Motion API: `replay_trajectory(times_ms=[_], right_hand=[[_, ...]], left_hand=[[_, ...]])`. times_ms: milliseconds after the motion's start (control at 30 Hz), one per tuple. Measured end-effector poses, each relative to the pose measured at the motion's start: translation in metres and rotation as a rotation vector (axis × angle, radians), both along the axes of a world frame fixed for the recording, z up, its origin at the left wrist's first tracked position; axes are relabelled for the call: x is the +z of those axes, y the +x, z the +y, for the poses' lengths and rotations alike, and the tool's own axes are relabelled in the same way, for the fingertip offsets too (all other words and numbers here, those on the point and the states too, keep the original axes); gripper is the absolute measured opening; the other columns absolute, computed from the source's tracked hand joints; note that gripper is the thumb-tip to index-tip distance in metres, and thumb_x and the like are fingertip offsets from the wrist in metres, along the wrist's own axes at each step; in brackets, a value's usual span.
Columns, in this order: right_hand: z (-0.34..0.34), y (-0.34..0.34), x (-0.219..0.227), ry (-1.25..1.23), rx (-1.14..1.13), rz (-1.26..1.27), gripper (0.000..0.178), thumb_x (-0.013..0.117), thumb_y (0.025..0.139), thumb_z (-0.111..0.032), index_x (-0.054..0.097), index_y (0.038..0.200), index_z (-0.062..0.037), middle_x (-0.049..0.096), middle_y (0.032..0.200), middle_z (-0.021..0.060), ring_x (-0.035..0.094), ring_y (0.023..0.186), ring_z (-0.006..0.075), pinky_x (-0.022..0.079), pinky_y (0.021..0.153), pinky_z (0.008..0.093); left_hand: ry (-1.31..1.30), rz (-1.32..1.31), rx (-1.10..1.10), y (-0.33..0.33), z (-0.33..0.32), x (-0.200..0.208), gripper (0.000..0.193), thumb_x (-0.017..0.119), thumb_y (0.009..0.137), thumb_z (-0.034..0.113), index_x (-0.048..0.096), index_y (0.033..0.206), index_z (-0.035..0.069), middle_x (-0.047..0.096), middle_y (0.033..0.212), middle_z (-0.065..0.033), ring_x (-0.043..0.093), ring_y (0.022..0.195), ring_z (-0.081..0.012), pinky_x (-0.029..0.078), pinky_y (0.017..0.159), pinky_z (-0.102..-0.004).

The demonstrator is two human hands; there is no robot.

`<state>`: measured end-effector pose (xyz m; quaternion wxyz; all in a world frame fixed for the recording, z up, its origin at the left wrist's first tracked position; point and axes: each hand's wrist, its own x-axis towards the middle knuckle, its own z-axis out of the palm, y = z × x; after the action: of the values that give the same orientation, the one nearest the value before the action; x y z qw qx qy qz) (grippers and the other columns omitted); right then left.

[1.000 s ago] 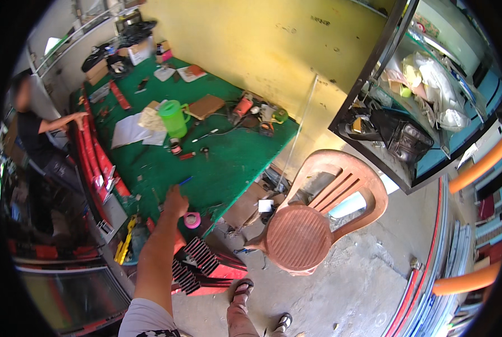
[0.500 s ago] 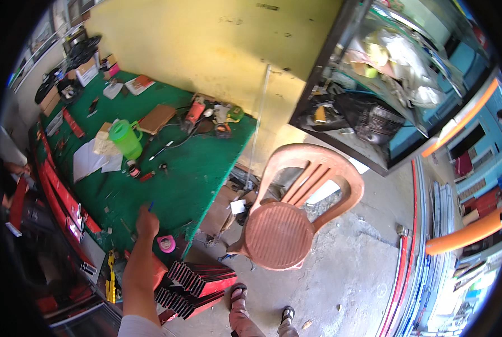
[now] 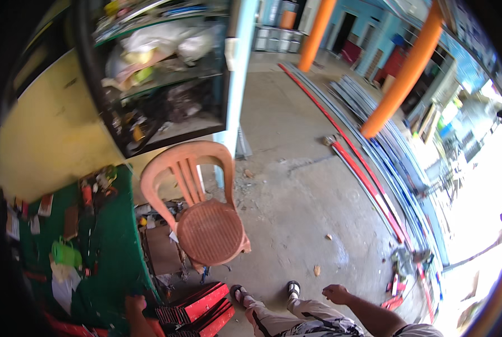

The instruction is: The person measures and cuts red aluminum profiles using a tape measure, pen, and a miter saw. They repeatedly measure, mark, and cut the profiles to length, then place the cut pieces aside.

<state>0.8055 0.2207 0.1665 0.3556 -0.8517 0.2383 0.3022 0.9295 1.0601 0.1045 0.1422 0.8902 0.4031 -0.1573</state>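
Apparently at a reaching step, the left hand [image 3: 135, 305], grip indeterminable, was at the near edge of the green flat-topped table [image 3: 116, 236], left of stacked red metal profiles [image 3: 206, 303]; the right hand [image 3: 336, 293] hung curled narrow, visibly unladen; any lift called for firm grip

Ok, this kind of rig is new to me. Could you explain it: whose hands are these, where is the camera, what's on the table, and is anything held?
There's no machine here, just a person's bare hands. The view comes from a wide fisheye camera on their head, looking down, so straight edges bend. The green table, at lower left, carries a green jug and white paper, among smaller clutter. The left hand is by the table's edge, at something pink; I can't tell whether it grips it. The right hand is over the floor, loosely curled, with nothing visible in it.
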Motion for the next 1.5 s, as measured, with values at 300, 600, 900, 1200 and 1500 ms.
replay_trajectory(times_ms=[300, 600, 900, 1200, 1500], right_hand=[[-0.047, -0.080, -0.007, -0.186, 0.158, -0.159, 0.039, 0.064, 0.097, -0.040, 0.077, 0.116, -0.0080, 0.075, 0.118, 0.0157, 0.070, 0.113, 0.0337, 0.056, 0.097, 0.0419], [-0.068, -0.125, 0.073, 0.883, -0.712, -0.075, 0.070, 0.046, 0.107, -0.061, 0.062, 0.141, -0.0021, 0.071, 0.128, 0.0138, 0.069, 0.114, 0.0243, 0.056, 0.096, 0.0385], [-0.261, -0.288, 0.106, 0.888, -0.901, -0.588, 0.053, 0.049, 0.111, -0.045, 0.060, 0.146, -0.0060, 0.067, 0.136, 0.0087, 0.060, 0.126, 0.0217, 0.046, 0.111, 0.0393], [-0.424, -0.334, 0.110, 0.895, -1.900, -1.156, 0.035, 0.053, 0.111, -0.032, 0.064, 0.122, -0.0009, 0.073, 0.108, 0.0130, 0.070, 0.088, 0.0198, 0.060, 0.084, 0.0353], [-0.627, -0.377, 0.105, 0.983, -1.616, -0.536, 0.049, 0.056, 0.108, -0.048, 0.069, 0.126, -0.0051, 0.069, 0.098, 0.0014, 0.041, 0.063, 0.0068, 0.034, 0.054, 0.0247]], left_hand=[[-0.344, -0.604, -0.265, 0.034, -0.181, 0.069, 0.062, 0.073, 0.091, 0.040, 0.060, 0.129, -0.007, 0.065, 0.120, -0.0260, 0.062, 0.114, -0.0422, 0.049, 0.100, -0.0496], [-1.499, 0.059, -0.752, -0.106, -0.720, 0.133, 0.037, 0.082, 0.088, 0.030, 0.069, 0.111, 0.003, 0.066, 0.094, 0.0003, 0.062, 0.084, -0.0093, 0.053, 0.078, -0.0282], [-1.408, 0.782, -1.252, -0.222, -0.993, 0.172, 0.033, 0.065, 0.097, 0.033, 0.067, 0.105, 0.001, 0.062, 0.091, 0.0011, 0.055, 0.084, -0.0081, 0.048, 0.075, -0.0286], [-1.192, 1.018, -1.519, -0.242, -1.183, 0.155, 0.046, 0.072, 0.096, 0.032, 0.061, 0.128, 0.001, 0.068, 0.110, -0.0077, 0.066, 0.097, -0.0144, 0.057, 0.082, -0.0327], [-1.575, 0.986, -1.337, -0.272, -1.424, 0.167, 0.058, 0.088, 0.085, 0.014, 0.056, 0.132, 0.003, 0.068, 0.114, -0.0084, 0.068, 0.105, -0.0150, 0.059, 0.086, -0.0336]])
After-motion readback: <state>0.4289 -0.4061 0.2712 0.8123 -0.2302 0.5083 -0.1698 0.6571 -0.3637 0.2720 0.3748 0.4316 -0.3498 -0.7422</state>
